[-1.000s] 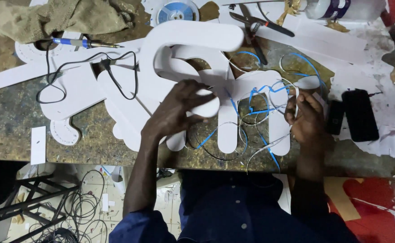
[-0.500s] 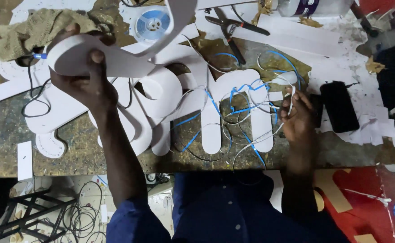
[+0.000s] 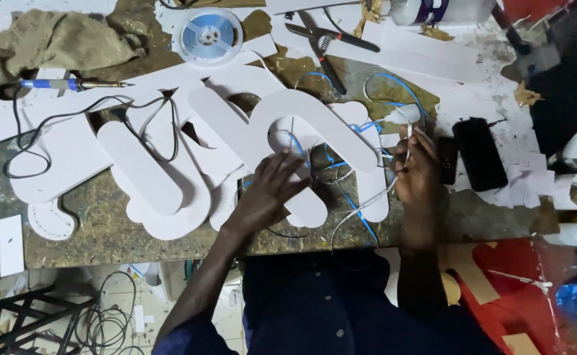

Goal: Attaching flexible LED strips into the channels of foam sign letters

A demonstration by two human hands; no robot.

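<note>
Here the left hand (image 3: 268, 194) lies spread flat on the white letter (image 3: 301, 141) at table centre, likely steadying it, while at three o'clock the right hand (image 3: 418, 174) pinches thin wire (image 3: 367, 204) clear.

Left hand (image 3: 268, 194) lies flat on the white foam cut-out letter (image 3: 288, 141) at table centre. Right hand (image 3: 420, 174) sits at its three o'clock, black phone (image 3: 479, 154) just beyond. Clear solder spool (image 3: 207, 36) sits at eleven o'clock, blue-handled soldering iron (image 3: 71, 84) at ten.

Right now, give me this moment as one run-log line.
left hand: flat on white cut-out letter | right hand: pinching blue and white wires | black phone: beside right hand | soldering iron: untouched
</note>
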